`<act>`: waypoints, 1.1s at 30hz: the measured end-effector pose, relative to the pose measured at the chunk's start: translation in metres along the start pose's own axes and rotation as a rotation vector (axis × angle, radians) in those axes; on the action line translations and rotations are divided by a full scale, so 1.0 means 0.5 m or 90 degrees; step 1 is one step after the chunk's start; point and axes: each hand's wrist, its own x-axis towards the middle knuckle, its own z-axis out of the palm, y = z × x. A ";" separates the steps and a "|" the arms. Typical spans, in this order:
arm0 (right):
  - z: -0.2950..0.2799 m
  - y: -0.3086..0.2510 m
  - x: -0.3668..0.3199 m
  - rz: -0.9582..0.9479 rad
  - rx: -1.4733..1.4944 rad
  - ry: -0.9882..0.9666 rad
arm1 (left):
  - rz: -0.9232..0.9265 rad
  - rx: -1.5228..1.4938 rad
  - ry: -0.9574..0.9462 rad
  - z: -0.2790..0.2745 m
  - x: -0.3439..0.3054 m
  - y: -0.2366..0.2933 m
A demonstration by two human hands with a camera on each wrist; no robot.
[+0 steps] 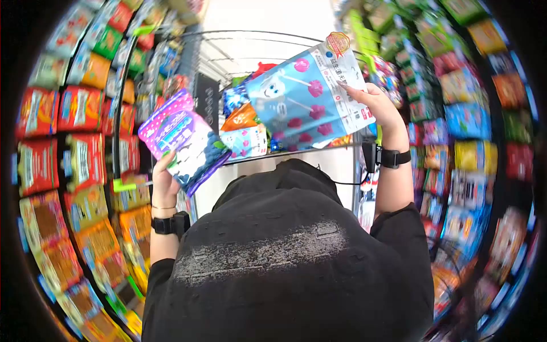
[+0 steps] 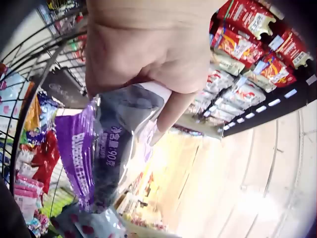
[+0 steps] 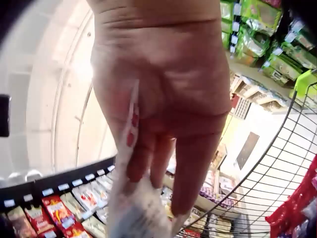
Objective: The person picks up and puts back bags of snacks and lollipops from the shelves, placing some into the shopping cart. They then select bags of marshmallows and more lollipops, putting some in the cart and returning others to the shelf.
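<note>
My left hand (image 1: 164, 182) grips the lower left edge of a purple and white candy bag (image 1: 185, 137) with dark blue berries printed on it, tilted beside the shopping cart. In the left wrist view, the bag's purple edge (image 2: 77, 153) hangs below the palm. On the other side, my right hand (image 1: 376, 105) holds a large blue and white lollipop bag (image 1: 302, 94) by its right edge, thumb and fingers on either face. That bag spans the cart and hides part of its load. The right wrist view shows it edge-on (image 3: 141, 208) between the fingers.
Under the bags is a black wire cart (image 1: 250, 33) holding an orange packet (image 1: 240, 118), a smaller lollipop bag (image 1: 246, 142) and a black box (image 1: 206, 97). Shelves of red snack bags (image 1: 37, 111) line the left, more packets (image 1: 467, 125) the right.
</note>
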 end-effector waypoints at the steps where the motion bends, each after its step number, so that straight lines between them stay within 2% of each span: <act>1: 0.010 0.007 -0.055 0.016 0.052 0.042 | -0.041 0.046 -0.030 0.018 0.026 0.008; 2: 0.039 0.000 -0.118 0.030 0.125 0.068 | -0.066 0.108 -0.070 0.029 0.054 0.011; 3: 0.031 0.040 -0.166 0.033 0.173 0.069 | -0.088 0.167 -0.112 0.047 0.084 0.009; 5: 0.127 0.030 -0.294 -0.035 0.224 0.174 | -0.111 0.283 -0.203 0.124 0.102 -0.013; 6: 0.152 0.068 -0.350 -0.044 0.255 0.213 | -0.106 0.299 -0.273 0.139 0.111 -0.029; 7: 0.192 0.079 -0.411 -0.040 0.292 0.237 | -0.155 0.284 -0.314 0.171 0.105 -0.049; 9: 0.246 0.114 -0.525 -0.015 0.260 0.264 | -0.199 0.243 -0.410 0.209 0.094 -0.107; 11: 0.338 0.079 -0.617 0.029 0.150 0.390 | -0.251 0.254 -0.516 0.258 0.052 -0.166; 13: 0.378 0.115 -0.722 0.082 0.092 0.377 | -0.261 0.273 -0.540 0.303 -0.012 -0.229; 14: 0.433 0.081 -0.762 0.086 0.040 0.418 | -0.228 0.279 -0.651 0.321 -0.042 -0.263; 15: 0.475 0.068 -0.807 0.083 0.049 0.472 | -0.233 0.308 -0.694 0.349 -0.097 -0.282; 17: 0.560 0.046 -0.906 0.091 -0.129 0.395 | 0.032 0.448 -0.845 0.379 -0.177 -0.356; 18: 0.623 -0.005 -0.946 0.107 -0.205 0.409 | 0.013 0.438 -0.895 0.394 -0.207 -0.391; 19: 0.671 0.008 -0.993 0.137 -0.220 0.393 | 0.009 0.520 -1.096 0.409 -0.228 -0.422; 20: 0.718 0.005 -1.029 0.074 -0.245 0.424 | 0.015 0.600 -1.295 0.424 -0.261 -0.459; 21: 0.773 -0.002 -1.068 0.015 -0.276 0.455 | 0.008 0.586 -1.340 0.428 -0.324 -0.492; 24: 0.910 0.018 -1.213 0.026 -0.299 0.632 | -0.534 0.457 -1.336 0.415 -0.546 -0.578; 25: 0.952 0.033 -1.269 0.062 -0.219 0.667 | -0.713 0.400 -1.344 0.393 -0.629 -0.600; 27: 1.043 0.092 -1.372 0.122 -0.056 0.763 | -0.856 0.537 -1.197 0.338 -0.764 -0.593; 28: 1.087 0.124 -1.431 0.139 0.034 0.814 | -0.932 0.538 -1.177 0.325 -0.854 -0.609; 29: 1.133 0.150 -1.482 0.081 0.056 0.872 | -1.003 0.548 -1.143 0.308 -0.931 -0.634; 30: 1.168 0.229 -1.539 0.101 0.037 0.907 | -1.071 0.543 -1.186 0.282 -0.984 -0.713; 31: 1.225 0.212 -1.593 0.148 0.018 0.933 | -1.130 0.546 -1.216 0.252 -1.032 -0.797; 33: 1.309 0.284 -1.663 0.052 0.099 1.074 | -1.148 0.578 -1.259 0.224 -1.172 -0.828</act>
